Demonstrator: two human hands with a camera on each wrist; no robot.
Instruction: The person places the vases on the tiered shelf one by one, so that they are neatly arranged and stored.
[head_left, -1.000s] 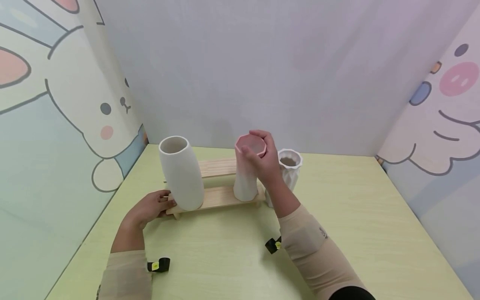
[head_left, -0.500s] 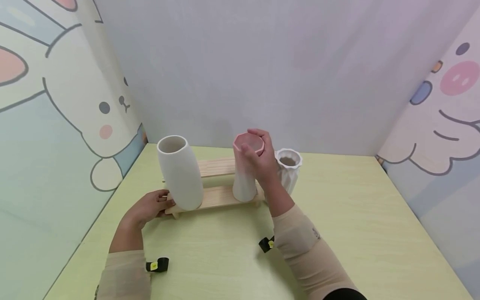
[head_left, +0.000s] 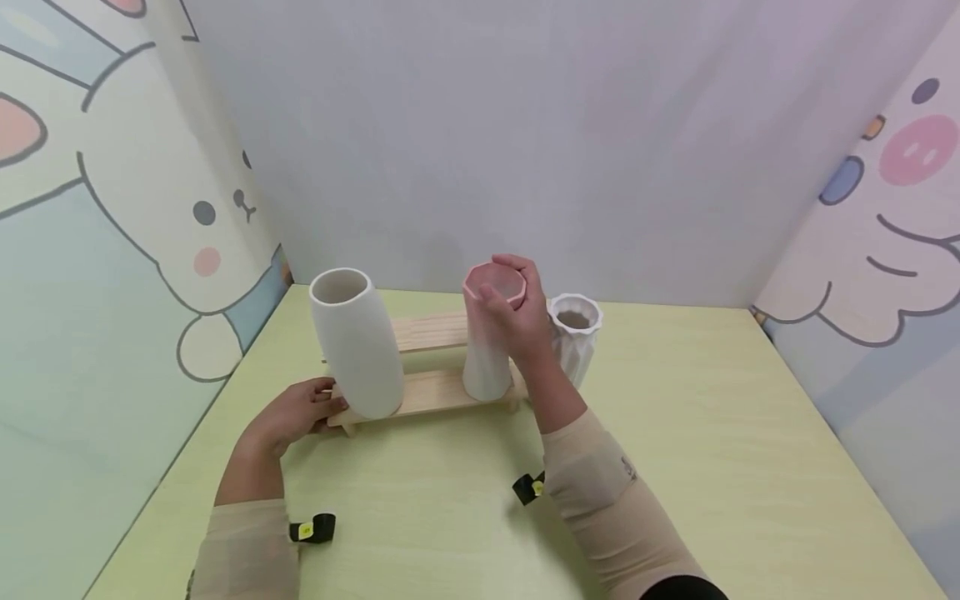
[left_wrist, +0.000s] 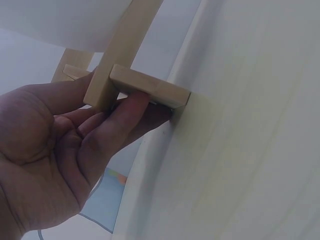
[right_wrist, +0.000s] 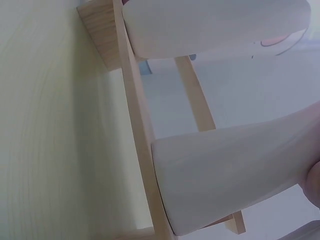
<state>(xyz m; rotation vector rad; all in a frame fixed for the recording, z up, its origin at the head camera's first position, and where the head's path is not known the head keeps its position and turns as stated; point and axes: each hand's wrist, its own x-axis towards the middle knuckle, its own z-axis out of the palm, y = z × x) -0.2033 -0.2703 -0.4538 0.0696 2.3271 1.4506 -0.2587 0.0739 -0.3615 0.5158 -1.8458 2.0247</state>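
A two-tier wooden stand [head_left: 435, 393] sits on the table. My left hand [head_left: 294, 414] grips its left end; in the left wrist view the thumb lies by the board and the fingers [left_wrist: 115, 125] touch the end leg below. Beside that hand, a tall plain white vase [head_left: 358, 350] stands on the front board. At the board's right end stands a faceted vase [head_left: 486, 358], pink at the rim fading to white. My right hand [head_left: 523, 312] holds it near the rim, thumb at the front. The right wrist view shows the faceted vase's base [right_wrist: 200, 185] on the board.
A white ribbed vase [head_left: 576, 342] stands right of the stand, partly hidden by my right hand and forearm. The pale yellow-green table [head_left: 712, 433] reaches back to a plain grey-white backdrop [head_left: 480, 142]. Cartoon-printed panels [head_left: 187, 192] rise at both sides.
My right forearm has shifted slightly left while the hand keeps its hold on the faceted vase. The head view drifts a little. The left hand stays on the stand's end.
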